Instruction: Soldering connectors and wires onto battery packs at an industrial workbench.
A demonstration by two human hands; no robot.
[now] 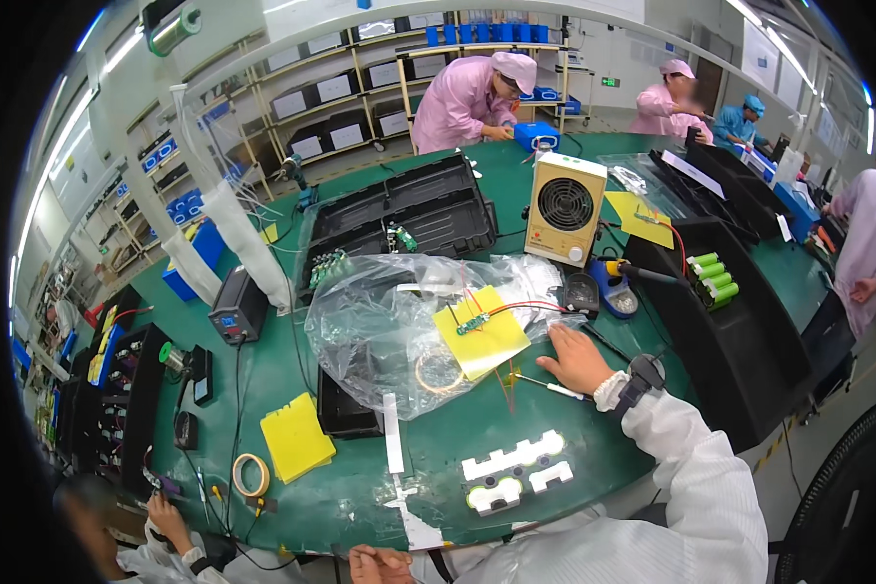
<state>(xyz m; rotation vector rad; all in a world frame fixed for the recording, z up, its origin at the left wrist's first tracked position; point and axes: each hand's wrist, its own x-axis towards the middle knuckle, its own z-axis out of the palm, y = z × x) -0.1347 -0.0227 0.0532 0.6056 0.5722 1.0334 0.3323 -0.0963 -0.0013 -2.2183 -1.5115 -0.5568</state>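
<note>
Board (473, 324): small, green, w/ red & black wires; lies on yellow sheet (496, 343), mid-tbl, ahead & left of R hand. Held by neither hand.

Sheet: tilted, atop clear bag (360, 336); bag crumpled, spread over tbl centre.

R hand (577, 362): palm down at tbl, fingers spread wide, nothing in grip; nr sheet's right side. White sleeve, dark band at wrist.

Tool (563, 390): slim, white handle; just beside R hand, thumb side. Contact w/ hand: can't tell.

L hand (380, 565): at near tbl edge, bottom of view, partly cut off; fingers look bent. Grip: can't tell, nor whether anything's held.

Holders (514, 457): white, several pcs, on tbl btwn R forearm & white strip (392, 438).

Pads (297, 438): yellow, stacked, left of strip. Tape (237, 475): roll, flat, nr pads.

Stand (615, 295): blue, w/ iron, beyond R hand. Tray (582, 292): sm., black, beside stand. Fan (566, 209): beige box, round grille, upright, behind tray.

Case (409, 204): black, open, far side of bag. Cells (712, 279): green, grouped, in black shell (740, 341), right.

Co-worker's hand (170, 526): lower left, at tbl edge. Others in pink & blue, far side. Tbl (613, 457): green top.
</note>
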